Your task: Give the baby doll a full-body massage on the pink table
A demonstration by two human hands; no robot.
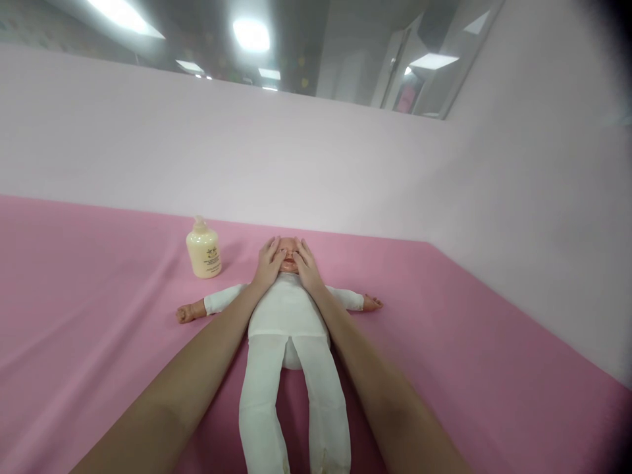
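Doll [289,309] supine, head away, seemingly between hands [289,263].

A doll [289,309] in white clothing is lying on its back on the pink sheet [99,296], arms spreading straight out to both sides and legs stretching toward the camera. Its face is lying mostly hidden under two hands.

The cream pump bottle [203,251] carries a small dark emblem and lines of print, too small to read.
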